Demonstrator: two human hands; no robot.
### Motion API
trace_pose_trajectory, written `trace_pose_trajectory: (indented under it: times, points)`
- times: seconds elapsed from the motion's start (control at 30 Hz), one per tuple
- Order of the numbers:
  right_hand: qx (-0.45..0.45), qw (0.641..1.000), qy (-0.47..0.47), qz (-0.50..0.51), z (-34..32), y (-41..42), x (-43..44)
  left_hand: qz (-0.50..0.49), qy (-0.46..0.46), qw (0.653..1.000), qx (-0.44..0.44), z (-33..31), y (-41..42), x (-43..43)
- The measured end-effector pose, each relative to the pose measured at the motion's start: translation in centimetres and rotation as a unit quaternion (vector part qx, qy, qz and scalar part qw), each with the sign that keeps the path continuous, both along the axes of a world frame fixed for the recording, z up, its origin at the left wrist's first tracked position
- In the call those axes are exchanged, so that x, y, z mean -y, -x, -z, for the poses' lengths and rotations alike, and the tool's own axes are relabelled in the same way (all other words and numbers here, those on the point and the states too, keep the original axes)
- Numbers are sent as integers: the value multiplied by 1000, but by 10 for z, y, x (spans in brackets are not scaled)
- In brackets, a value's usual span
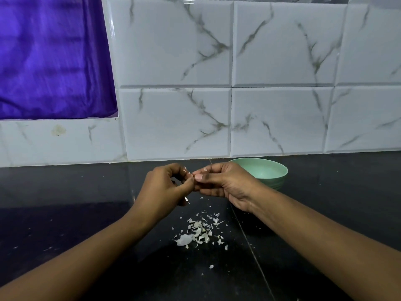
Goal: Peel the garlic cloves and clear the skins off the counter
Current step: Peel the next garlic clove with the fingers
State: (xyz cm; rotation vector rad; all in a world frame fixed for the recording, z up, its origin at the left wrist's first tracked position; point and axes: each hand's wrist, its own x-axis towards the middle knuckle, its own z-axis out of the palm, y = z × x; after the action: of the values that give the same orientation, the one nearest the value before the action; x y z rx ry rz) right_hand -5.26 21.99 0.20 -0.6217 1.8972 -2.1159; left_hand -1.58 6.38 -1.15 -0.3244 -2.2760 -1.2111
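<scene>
The counter [86, 213] is dark, glossy stone, with a thin seam [249, 242] running from its middle toward 5 o'clock. A loose heap of pale skins [198, 234] lies near the middle, just left of the seam. The largest piece [184, 239] sits at the heap's 8 o'clock edge. Small flakes [211, 266] lie scattered around the heap, a few well apart at 5 o'clock. A green bowl [263, 170] stands upright at 1 o'clock from the heap, near the counter's back edge.
</scene>
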Motion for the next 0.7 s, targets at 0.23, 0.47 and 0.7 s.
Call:
trace_pose_trajectory:
  times: [0.23,0.47,0.7]
  points:
    - [10,1000,0,-20,-1,2,-2,43,-76,993,74,2,4,1]
    - [32,999,-12,-42,-6,7,-11,102,-102,974,176,-5,3,7]
    - [0,998,-64,-18,-10,11,-19,78,135,976,154,-9,1,17]
